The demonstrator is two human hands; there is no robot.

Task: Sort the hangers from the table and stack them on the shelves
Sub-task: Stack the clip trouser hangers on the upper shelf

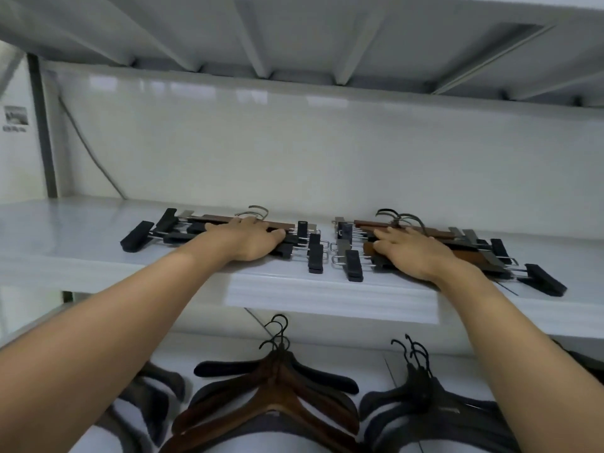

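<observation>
Hangers, clip type: two stacks lie flat, side by side, on the upper shelf (81, 243) near its front edge, with a narrow gap between them.
Left stack (284, 224): brown wooden bars and steel rods, with black clips splayed out at both ends. Pale metal hooks curve up at the back.
Right stack (470, 253): brown and grey bars with black and grey clips, and dark hooks at the back. Its right end fans out toward the shelf edge.
Count per stack: several hangers in each; the exact number cannot be told, since the hands cover the middles.
Left hand (251, 238): arm stretched forward, palm down on the middle of the left stack. The fingers lie across the bars toward the right, resting flat and grasping nothing.
Right hand (411, 256): arm stretched forward, palm down on the right stack. The fingers are spread and straight, pointing left and back, laid on the bars with nothing clasped.
Lower shelf (228, 348): three piles of coat hangers in view.
Brown pile (277, 397): centre; shouldered wooden hangers with dark hooks, and a black one among them.
Dark pile (421, 390): to the right of the brown pile, with black hooks.
Grey pile (153, 397): to the left, blurred and partly behind the left forearm.
Cable (88, 148): runs down the white wall at the left, behind the upper shelf.
</observation>
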